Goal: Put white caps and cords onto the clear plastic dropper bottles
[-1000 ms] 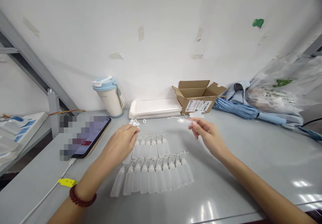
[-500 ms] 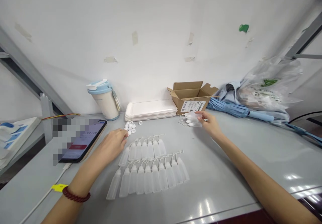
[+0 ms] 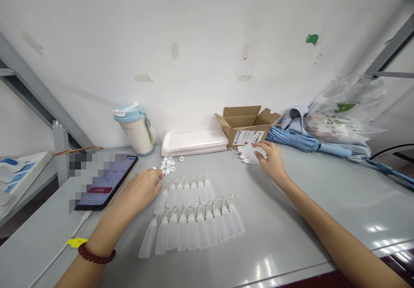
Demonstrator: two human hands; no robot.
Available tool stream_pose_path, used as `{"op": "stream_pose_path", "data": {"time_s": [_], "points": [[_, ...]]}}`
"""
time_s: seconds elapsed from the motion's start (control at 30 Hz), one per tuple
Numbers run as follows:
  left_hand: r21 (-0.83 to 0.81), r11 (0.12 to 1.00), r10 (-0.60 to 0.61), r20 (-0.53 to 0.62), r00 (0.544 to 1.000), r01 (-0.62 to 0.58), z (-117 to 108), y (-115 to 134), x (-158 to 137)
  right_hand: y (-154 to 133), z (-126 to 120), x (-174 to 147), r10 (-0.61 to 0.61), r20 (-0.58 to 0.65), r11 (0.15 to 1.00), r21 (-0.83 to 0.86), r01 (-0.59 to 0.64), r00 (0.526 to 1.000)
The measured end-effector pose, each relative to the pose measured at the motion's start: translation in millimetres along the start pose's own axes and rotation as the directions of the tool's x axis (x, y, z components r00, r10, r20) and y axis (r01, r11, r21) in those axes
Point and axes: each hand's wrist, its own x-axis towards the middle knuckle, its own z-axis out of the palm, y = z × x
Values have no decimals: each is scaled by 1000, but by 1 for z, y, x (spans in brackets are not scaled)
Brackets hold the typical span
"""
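Note:
My left hand [image 3: 144, 189] is at the edge of a small pile of white caps [image 3: 168, 164], its fingers bent down over it and the thumb apart. Some fingertips are hidden, and no held thing shows. My right hand [image 3: 272, 161] reaches to a heap of translucent white squeeze bottles [image 3: 248, 153] in front of the cardboard box. Its thumb and fingers are spread at the heap's right side. Between my hands, small squeeze bottles with strap-like loops lie in two rows, a back row [image 3: 186, 194] and a front row [image 3: 201, 230].
Behind the caps are stacked white trays [image 3: 194, 142] and an open cardboard box [image 3: 247, 128]. A tumbler [image 3: 134, 130] and a charging phone [image 3: 110, 182] stand left. At right lie a folded blue umbrella [image 3: 297, 140] and a plastic bag [image 3: 346, 111]. The wall bounds the table's back.
My left hand has shifted slightly left at the caps, and its thumb has come apart from the fingers. My right hand's fingers have spread wider at the bottle heap.

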Motion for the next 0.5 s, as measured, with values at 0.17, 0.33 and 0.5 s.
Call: {"op": "stream_pose_path", "data": {"time_s": [0.17, 0.33, 0.5], "points": [[-74, 997, -3, 20, 1000, 5, 2, 0, 0, -31, -4, -13, -191, 144, 973, 162, 167, 971], [-100, 995, 2, 66, 998, 4, 0, 7, -3, -71, -8, -37, -447, 537, 886, 374, 273, 715], [-74, 997, 10, 30, 1000, -7, -6, 13, -7, -96, -11, -53, -489, 663, 871, 405, 278, 567]]}}
